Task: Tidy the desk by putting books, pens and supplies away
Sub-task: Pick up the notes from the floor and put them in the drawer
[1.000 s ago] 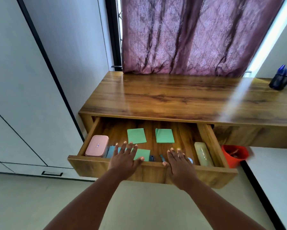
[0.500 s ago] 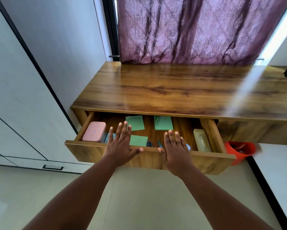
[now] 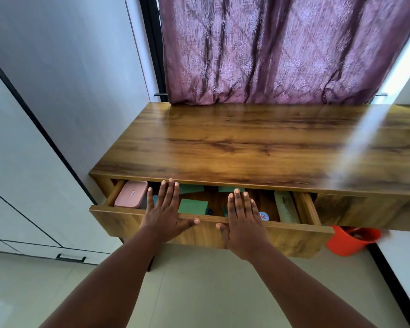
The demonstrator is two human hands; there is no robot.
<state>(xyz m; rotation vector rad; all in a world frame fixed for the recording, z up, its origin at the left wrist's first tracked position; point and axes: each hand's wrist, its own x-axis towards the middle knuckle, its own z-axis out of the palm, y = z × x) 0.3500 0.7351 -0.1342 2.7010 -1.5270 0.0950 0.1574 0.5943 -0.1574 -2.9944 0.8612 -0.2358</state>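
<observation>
A wooden drawer under the desk top stands partly open. My left hand and my right hand lie flat against its front panel, fingers spread over the top edge. Inside the drawer lie a pink box at the left, green paper pads, a small round blue-lidded item and a pale green case at the right. Both hands hold nothing.
A purple curtain hangs behind the desk. An orange bucket stands on the floor under the desk's right part. White wardrobe panels line the left side. Pale floor lies below.
The drawer has slid inward under both palms and shows less of its inside. The view has drifted left, so the pen holder has left the frame.
</observation>
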